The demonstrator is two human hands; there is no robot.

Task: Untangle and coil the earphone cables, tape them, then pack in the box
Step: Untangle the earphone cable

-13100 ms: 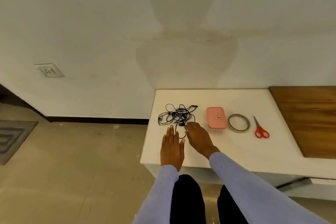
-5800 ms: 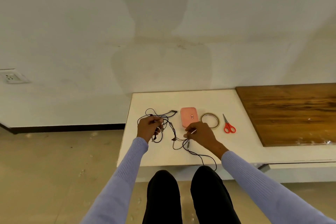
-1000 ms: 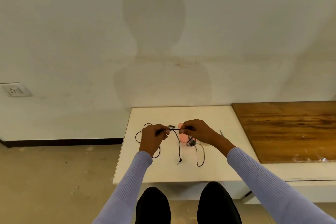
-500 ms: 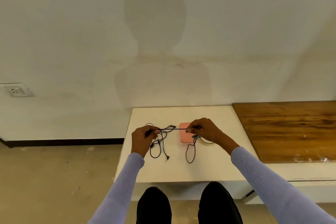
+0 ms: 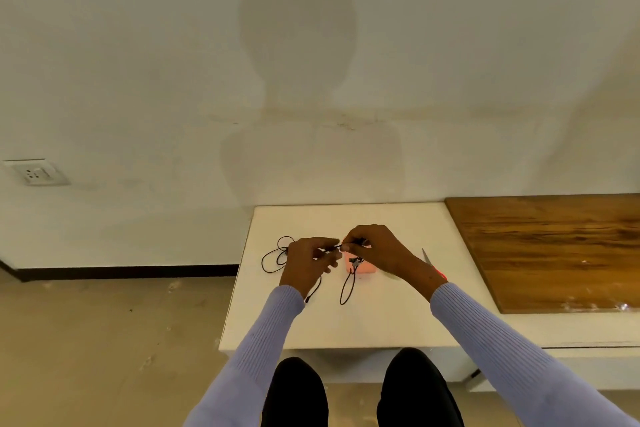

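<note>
1. Earphone cable, black, thin: held up over the white table btwn both hands. One loop hangs below the R hand, more loops lie on the table left of the L hand.
2. Left hand: fingers curled, pinching the cable; plug end dangles by the wrist.
3. Right hand: thumb + fingers clamped on the same short stretch, w/ a small bunch hanging under it.
4. Change: half a sec ago hands were apart w/ a taut stretch btwn them; now nearly touching. Prob feeding a turn across, i.e. coiling started, tangle mostly gone.
5. Pink box shut, partly hidden under R hand. Scissors mostly hidden behind R forearm. Tape not visible.
6. Taping + packing not yet done.
</note>
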